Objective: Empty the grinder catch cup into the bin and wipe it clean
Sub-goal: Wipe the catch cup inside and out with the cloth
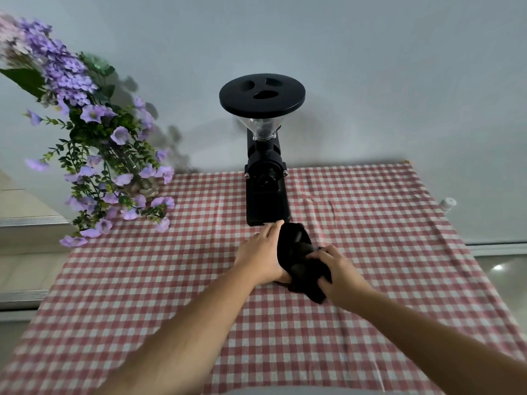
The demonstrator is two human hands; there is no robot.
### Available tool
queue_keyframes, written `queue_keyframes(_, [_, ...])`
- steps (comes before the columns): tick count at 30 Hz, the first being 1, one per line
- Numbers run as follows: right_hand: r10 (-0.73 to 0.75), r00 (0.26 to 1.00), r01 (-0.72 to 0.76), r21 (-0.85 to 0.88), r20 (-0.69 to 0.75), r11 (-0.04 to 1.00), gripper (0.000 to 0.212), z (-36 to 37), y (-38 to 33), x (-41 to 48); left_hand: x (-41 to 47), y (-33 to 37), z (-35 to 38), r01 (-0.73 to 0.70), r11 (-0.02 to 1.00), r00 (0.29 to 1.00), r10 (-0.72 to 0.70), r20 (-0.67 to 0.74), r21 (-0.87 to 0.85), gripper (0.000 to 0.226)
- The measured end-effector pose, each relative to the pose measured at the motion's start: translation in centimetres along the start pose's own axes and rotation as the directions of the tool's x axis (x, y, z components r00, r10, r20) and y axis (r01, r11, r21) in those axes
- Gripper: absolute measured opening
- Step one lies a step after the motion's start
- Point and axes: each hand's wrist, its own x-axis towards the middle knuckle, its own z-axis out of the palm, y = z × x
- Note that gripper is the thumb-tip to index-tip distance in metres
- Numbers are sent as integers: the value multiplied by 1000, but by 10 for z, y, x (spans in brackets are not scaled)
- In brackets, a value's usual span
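The black catch cup (291, 243) lies tilted on the table just in front of the black coffee grinder (266, 195). My left hand (261, 252) wraps its left side and holds it. A dark cloth (308, 280) is bunched in my right hand (338, 272), pressed into the cup's open mouth and lower edge. The cup's inside is mostly hidden by the cloth and is too dark to read. No bin is in view.
A red-and-white checked tablecloth (370, 223) covers the table. A vase of purple flowers (114, 155) stands at the back left. A small white object (447, 203) sits by the table's right edge. The grinder's wide black hopper lid (262, 95) overhangs its body.
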Motion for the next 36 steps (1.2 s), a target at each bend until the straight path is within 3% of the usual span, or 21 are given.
queue_keyframes(2, [46,999,-46,10,20,999,31,-19,1,6,0,1,-1,4,1000,1000,-4,4,19,124])
queue_keyframes(7, [181,943,-74,353,-281,933,28,-35,-12,28,-1,5,-7,29,998,998,-32,57,58,136])
queue_keyframes(9, [181,954,-81,375,-238,923,35,-16,-13,20,-1,5,-10,15,998,998,-19,61,68,136])
queue_keyframes(11, [187,979,-158,283,-81,946,50,14,-8,4,-1,5,-9,-1,997,999,-3,54,76,135])
queue_keyframes(13, [233,972,-225,231,-9,946,50,31,3,-4,-2,3,-8,-14,996,999,10,47,92,135])
queue_keyframes(17, [261,962,-223,320,-81,921,37,4,12,21,-1,3,-8,-15,997,999,11,51,82,136])
queue_keyframes(21, [237,967,-156,513,-96,844,52,-18,1,40,1,4,-10,-10,998,996,5,89,64,136])
queue_keyframes(24, [236,972,-198,489,-16,849,54,-2,8,30,2,2,-18,-58,995,987,46,151,78,136])
queue_keyframes(28, [193,981,-189,289,17,938,50,-5,18,28,9,-4,-33,-157,977,965,121,235,143,137])
queue_keyframes(30, [199,980,-194,267,8,944,44,-18,17,35,10,-6,-38,-171,971,956,122,265,170,139])
queue_keyframes(34, [238,968,-180,441,-79,879,43,-8,11,26,1,9,-27,-24,979,986,-10,165,202,141])
queue_keyframes(36, [230,970,-181,407,-73,895,45,12,13,11,-4,21,-14,84,985,989,-101,109,148,141])
